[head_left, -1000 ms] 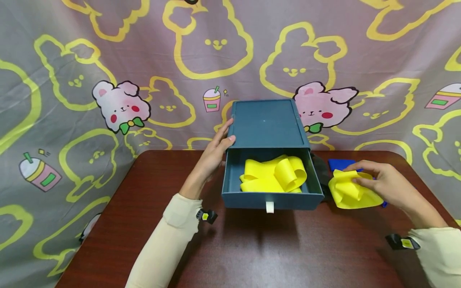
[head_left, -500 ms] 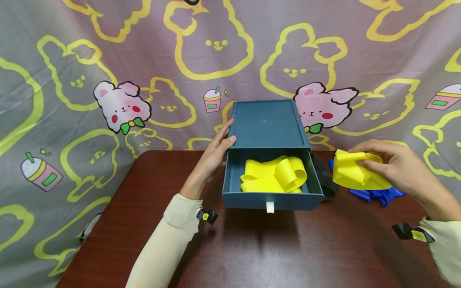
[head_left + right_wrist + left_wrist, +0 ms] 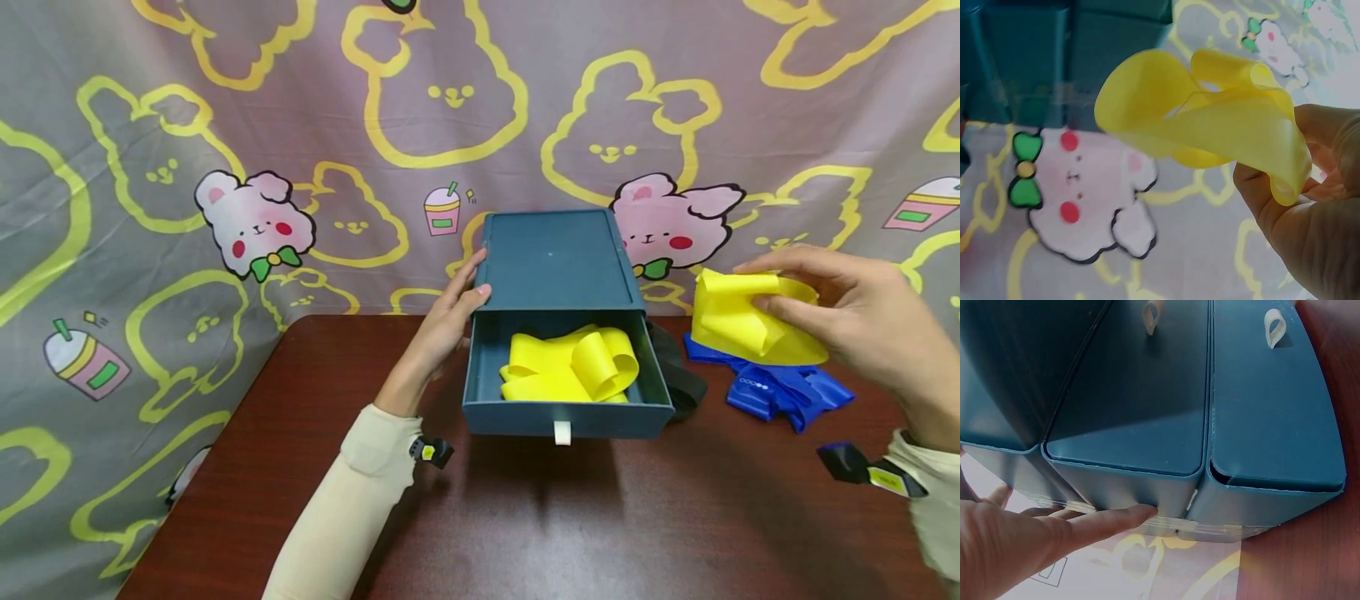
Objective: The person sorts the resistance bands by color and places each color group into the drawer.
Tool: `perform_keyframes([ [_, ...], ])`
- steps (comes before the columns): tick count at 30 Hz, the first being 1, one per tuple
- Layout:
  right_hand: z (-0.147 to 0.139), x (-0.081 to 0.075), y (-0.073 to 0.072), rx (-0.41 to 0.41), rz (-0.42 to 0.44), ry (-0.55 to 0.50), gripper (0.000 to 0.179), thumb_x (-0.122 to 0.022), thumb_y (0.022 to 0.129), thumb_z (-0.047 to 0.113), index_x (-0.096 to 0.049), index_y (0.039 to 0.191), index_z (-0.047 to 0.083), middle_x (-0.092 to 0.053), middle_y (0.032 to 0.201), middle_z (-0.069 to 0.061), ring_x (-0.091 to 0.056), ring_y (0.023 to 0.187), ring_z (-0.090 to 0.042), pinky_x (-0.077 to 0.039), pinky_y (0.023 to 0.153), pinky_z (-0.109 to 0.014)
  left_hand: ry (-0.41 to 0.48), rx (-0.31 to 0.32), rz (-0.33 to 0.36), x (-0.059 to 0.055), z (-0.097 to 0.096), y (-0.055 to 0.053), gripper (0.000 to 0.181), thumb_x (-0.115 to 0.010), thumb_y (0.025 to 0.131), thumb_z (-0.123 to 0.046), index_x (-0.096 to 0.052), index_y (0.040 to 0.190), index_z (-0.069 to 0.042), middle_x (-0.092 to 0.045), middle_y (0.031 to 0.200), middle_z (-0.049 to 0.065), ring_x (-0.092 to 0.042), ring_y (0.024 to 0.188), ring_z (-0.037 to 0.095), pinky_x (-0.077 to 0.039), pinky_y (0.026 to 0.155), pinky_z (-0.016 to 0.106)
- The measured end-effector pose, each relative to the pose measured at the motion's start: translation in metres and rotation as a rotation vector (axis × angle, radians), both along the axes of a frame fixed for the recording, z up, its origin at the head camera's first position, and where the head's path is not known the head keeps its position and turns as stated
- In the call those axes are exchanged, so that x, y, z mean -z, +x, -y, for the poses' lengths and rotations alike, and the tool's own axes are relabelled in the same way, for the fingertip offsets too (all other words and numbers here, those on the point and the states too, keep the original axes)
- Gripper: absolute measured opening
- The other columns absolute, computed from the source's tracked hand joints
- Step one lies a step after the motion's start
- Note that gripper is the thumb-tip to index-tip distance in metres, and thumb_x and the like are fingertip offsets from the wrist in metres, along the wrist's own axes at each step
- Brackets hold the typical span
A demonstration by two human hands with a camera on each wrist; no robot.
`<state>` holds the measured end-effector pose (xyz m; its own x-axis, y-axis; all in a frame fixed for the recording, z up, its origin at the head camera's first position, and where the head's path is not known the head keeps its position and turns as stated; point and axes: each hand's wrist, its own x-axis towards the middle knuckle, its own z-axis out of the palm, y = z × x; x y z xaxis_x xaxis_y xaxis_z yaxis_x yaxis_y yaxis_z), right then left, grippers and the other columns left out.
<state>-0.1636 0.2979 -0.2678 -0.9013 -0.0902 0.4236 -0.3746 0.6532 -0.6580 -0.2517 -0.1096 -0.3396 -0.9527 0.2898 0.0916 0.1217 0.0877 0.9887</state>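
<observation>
My right hand [image 3: 862,312] pinches a bunched yellow resistance band [image 3: 738,321] above the table's right side. Its loops hang from thumb and fingers in the right wrist view. My left hand [image 3: 442,325] lies against the left side of a dark blue-green drawer unit [image 3: 555,258], thumb near the top edge. In the left wrist view its fingers stretch along the unit's side. The top drawer [image 3: 517,418] is pulled out, with another yellow resistance band [image 3: 555,367] folded inside. A white pull tab [image 3: 562,432] hangs on its front.
Blue resistance bands [image 3: 787,396] lie on the brown table [image 3: 555,533] beneath my right hand. A black band [image 3: 682,383] lies beside the drawer unit. Two lower drawers [image 3: 1279,406] stay closed in the left wrist view. A patterned curtain [image 3: 300,108] hangs behind.
My right hand has lifted the yellow resistance band up from the table, uncovering more of the blue bands. My left hand and the drawer have stayed in place.
</observation>
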Motion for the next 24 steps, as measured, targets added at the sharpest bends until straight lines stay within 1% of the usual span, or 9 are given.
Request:
perform_keyframes([
  [6, 0.019, -0.017, 0.005, -0.078, -0.073, -0.029, 0.032, -0.071, 0.094, -0.005, -0.075, 0.123, 0.007, -0.070, 0.115, 0.015, -0.065, 0.077, -0.004, -0.054, 0.061, -0.012, -0.002, 0.002, -0.002, 0.001, 0.000, 0.000, 0.058, -0.051, 0.108, -0.040, -0.030, 0.162, -0.048, -0.020, 0.175, -0.004, -0.048, 0.141, 0.042, -0.056, 0.096, 0.065],
  [11, 0.044, -0.033, 0.013, -0.148, -0.088, -0.066, 0.035, -0.070, 0.093, -0.008, -0.075, 0.125, 0.007, -0.069, 0.120, 0.002, -0.069, 0.082, -0.009, -0.057, 0.065, -0.014, 0.000, 0.006, 0.002, 0.001, 0.000, -0.001, 0.058, -0.051, 0.108, -0.040, -0.030, 0.162, -0.050, -0.018, 0.175, -0.005, -0.047, 0.143, 0.041, -0.055, 0.097, 0.066],
  [14, 0.061, -0.042, 0.017, -0.195, -0.104, -0.081, 0.035, -0.070, 0.093, -0.009, -0.075, 0.124, 0.006, -0.069, 0.120, -0.004, -0.069, 0.086, -0.013, -0.058, 0.066, -0.016, 0.001, 0.004, 0.004, 0.002, 0.000, -0.002, 0.058, -0.052, 0.108, -0.041, -0.031, 0.161, -0.050, -0.017, 0.176, -0.005, -0.046, 0.144, 0.041, -0.054, 0.098, 0.067],
  [17, 0.077, -0.048, 0.018, -0.245, -0.136, -0.058, 0.036, -0.070, 0.092, -0.011, -0.076, 0.123, 0.007, -0.070, 0.118, -0.004, -0.070, 0.087, -0.013, -0.059, 0.068, -0.017, -0.006, -0.001, 0.004, 0.002, 0.000, -0.002, 0.058, -0.052, 0.108, -0.041, -0.030, 0.161, -0.050, -0.016, 0.176, -0.005, -0.045, 0.144, 0.042, -0.053, 0.099, 0.068],
  [20, 0.092, -0.050, 0.017, -0.308, -0.177, 0.000, 0.038, -0.071, 0.091, -0.011, -0.076, 0.122, 0.010, -0.072, 0.118, -0.003, -0.070, 0.091, -0.010, -0.060, 0.069, -0.017, -0.016, -0.006, 0.004, 0.001, 0.000, -0.001, 0.058, -0.052, 0.108, -0.042, -0.030, 0.161, -0.050, -0.016, 0.176, -0.005, -0.044, 0.145, 0.042, -0.052, 0.100, 0.069],
  [21, 0.097, -0.049, 0.016, -0.325, -0.178, 0.017, 0.037, -0.072, 0.092, -0.009, -0.076, 0.122, 0.012, -0.072, 0.119, -0.002, -0.069, 0.093, -0.008, -0.060, 0.069, -0.016, -0.018, -0.007, 0.004, 0.000, 0.000, -0.001, 0.058, -0.052, 0.108, -0.042, -0.030, 0.161, -0.050, -0.016, 0.176, -0.005, -0.043, 0.145, 0.042, -0.052, 0.100, 0.069],
  [24, 0.111, -0.050, 0.012, -0.393, -0.206, 0.078, 0.037, -0.074, 0.091, -0.007, -0.077, 0.121, 0.016, -0.074, 0.118, 0.002, -0.064, 0.095, -0.006, -0.055, 0.064, -0.015, -0.016, -0.009, 0.008, 0.000, -0.001, 0.000, 0.058, -0.052, 0.108, -0.042, -0.031, 0.161, -0.051, -0.015, 0.176, -0.005, -0.042, 0.146, 0.041, -0.052, 0.100, 0.069],
])
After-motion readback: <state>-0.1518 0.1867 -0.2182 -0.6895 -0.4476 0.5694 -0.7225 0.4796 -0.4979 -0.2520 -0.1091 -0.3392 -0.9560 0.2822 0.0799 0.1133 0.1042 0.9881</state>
